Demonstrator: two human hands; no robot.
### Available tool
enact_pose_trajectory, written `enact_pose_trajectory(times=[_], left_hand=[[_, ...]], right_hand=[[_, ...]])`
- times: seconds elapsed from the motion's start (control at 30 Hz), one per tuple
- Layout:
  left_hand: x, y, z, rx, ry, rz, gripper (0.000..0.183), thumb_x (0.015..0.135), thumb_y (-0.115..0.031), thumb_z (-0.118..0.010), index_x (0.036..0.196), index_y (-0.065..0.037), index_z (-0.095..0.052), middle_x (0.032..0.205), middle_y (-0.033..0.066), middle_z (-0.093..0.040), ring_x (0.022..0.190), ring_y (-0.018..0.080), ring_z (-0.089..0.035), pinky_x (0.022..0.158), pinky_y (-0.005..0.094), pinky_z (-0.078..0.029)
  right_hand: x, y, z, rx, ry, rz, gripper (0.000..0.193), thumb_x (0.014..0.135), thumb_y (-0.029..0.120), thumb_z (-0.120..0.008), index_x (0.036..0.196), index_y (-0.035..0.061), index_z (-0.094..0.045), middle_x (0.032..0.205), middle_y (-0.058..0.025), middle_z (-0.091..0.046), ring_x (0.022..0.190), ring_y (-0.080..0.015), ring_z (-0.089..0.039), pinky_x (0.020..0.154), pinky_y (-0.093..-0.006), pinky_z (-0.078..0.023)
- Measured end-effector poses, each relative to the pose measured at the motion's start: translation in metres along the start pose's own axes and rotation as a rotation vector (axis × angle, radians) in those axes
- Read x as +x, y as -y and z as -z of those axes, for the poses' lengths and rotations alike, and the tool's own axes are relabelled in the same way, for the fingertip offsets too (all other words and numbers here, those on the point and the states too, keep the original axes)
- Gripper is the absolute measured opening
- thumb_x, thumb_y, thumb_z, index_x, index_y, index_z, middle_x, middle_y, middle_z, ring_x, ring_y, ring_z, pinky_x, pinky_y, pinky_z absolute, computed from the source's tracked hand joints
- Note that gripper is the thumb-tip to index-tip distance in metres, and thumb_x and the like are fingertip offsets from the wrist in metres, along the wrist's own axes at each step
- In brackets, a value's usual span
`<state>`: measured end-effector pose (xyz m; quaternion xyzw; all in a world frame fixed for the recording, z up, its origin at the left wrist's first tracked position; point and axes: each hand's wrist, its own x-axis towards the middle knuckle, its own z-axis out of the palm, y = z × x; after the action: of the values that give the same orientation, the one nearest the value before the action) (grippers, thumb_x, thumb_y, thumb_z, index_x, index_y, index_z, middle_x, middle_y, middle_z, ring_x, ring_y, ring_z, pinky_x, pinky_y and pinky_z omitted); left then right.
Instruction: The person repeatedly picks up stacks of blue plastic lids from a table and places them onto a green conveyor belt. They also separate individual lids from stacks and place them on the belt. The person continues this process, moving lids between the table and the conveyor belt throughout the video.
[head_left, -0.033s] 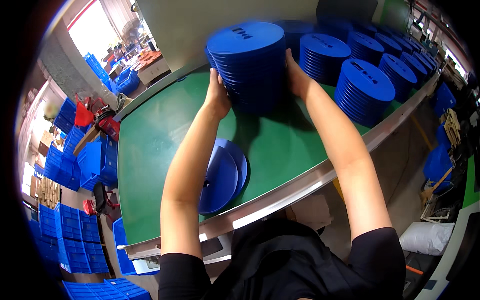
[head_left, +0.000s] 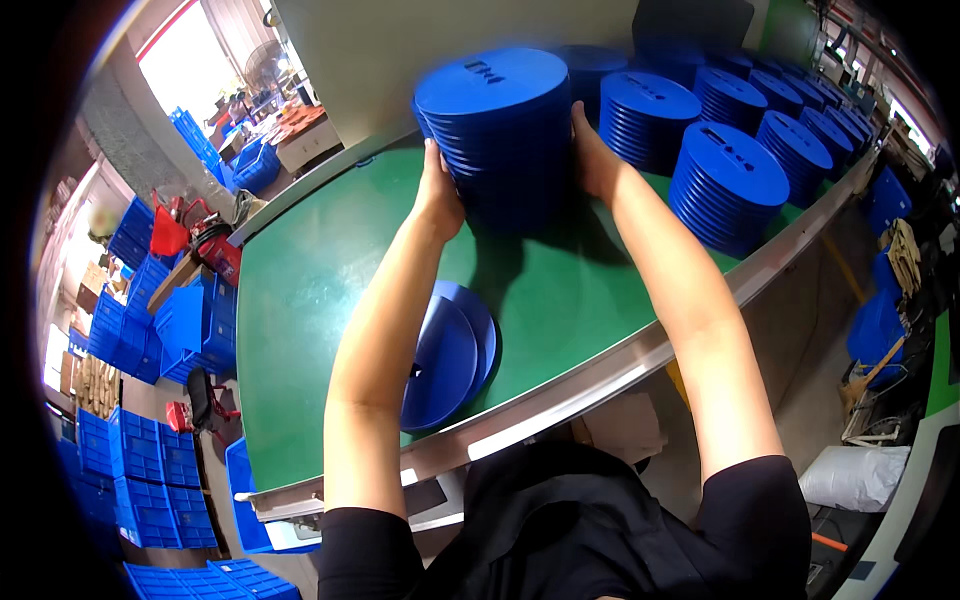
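A tall stack of blue round plastic discs (head_left: 505, 120) stands upright at the far side of the green tabletop, slots cut in its top disc. My left hand (head_left: 438, 195) presses against its left side, and my right hand (head_left: 595, 160) is on its right side, so the stack is held between them. Whether its base touches the table is hard to see in the shadow. Two loose blue discs (head_left: 455, 365) lie overlapping near the front edge, partly behind my left forearm.
More stacks of blue discs (head_left: 730, 175) fill the right part of the green table (head_left: 300, 300), which has a metal front edge (head_left: 560, 405). A pale panel (head_left: 420, 40) rises behind. Blue crates (head_left: 155, 450) are piled on the floor at left.
The held stack and both my hands are very slightly lower in view. My grip on it is the same.
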<state>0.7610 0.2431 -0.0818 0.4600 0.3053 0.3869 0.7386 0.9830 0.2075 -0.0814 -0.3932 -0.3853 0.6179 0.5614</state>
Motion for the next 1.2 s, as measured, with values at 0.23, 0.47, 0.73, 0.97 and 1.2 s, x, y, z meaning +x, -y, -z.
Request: enact_pose_trajectory(times=[0.23,0.47,0.73,0.97,1.2], left_hand=[[-0.036,-0.032,-0.018,-0.109,0.084,-0.02,0.068,0.09,-0.06,-0.016,0.14,-0.015,-0.029,0.145,0.0076,-0.028,0.133,0.0257,-0.024,0.109,0.0406,-0.016],[-0.118,-0.1,-0.041,-0.098,0.054,-0.062,0.065,0.092,-0.056,-0.017,0.134,-0.011,-0.038,0.139,0.0127,-0.036,0.128,0.0288,-0.035,0.108,0.041,-0.022],[-0.276,-0.13,-0.077,0.021,-0.045,-0.092,0.078,0.087,-0.064,-0.017,0.135,-0.005,-0.035,0.14,0.0162,-0.033,0.128,0.029,-0.034,0.105,0.0449,-0.025],[-0.401,-0.122,-0.069,0.108,-0.146,-0.07,0.084,0.083,-0.069,-0.018,0.137,-0.006,-0.032,0.141,0.0119,-0.033,0.129,0.0269,-0.032,0.104,0.0454,-0.021],[-0.537,-0.11,-0.049,0.101,-0.239,-0.104,0.084,0.083,-0.07,-0.014,0.135,-0.008,-0.037,0.139,0.0115,-0.037,0.127,0.0257,-0.035,0.103,0.0443,-0.024]], right_hand=[[-0.056,0.03,-0.052,0.025,0.041,-0.003,0.08,0.085,0.069,-0.013,0.14,0.0127,-0.026,0.143,-0.0083,-0.031,0.132,-0.026,-0.027,0.109,-0.042,-0.018],[-0.123,0.069,-0.13,-0.066,0.1,0.084,0.089,0.079,0.076,-0.018,0.138,0.011,-0.032,0.141,-0.0098,-0.034,0.131,-0.0276,-0.03,0.106,-0.0464,-0.022],[-0.235,0.079,-0.217,-0.044,0.061,0.011,0.102,0.071,0.084,-0.02,0.134,0.0063,-0.038,0.137,-0.0134,-0.039,0.127,-0.03,-0.036,0.1,-0.0535,-0.024],[-0.343,0.044,-0.286,-0.191,0.031,0.026,0.09,0.079,0.074,-0.017,0.129,0.0028,-0.043,0.128,-0.0174,-0.047,0.12,-0.0299,-0.045,0.097,-0.0503,-0.034],[-0.439,0.005,-0.359,-0.182,0.267,0.031,0.103,0.07,0.083,-0.028,0.134,0.0027,-0.036,0.136,-0.0166,-0.039,0.124,-0.0339,-0.038,0.096,-0.0569,-0.028]])
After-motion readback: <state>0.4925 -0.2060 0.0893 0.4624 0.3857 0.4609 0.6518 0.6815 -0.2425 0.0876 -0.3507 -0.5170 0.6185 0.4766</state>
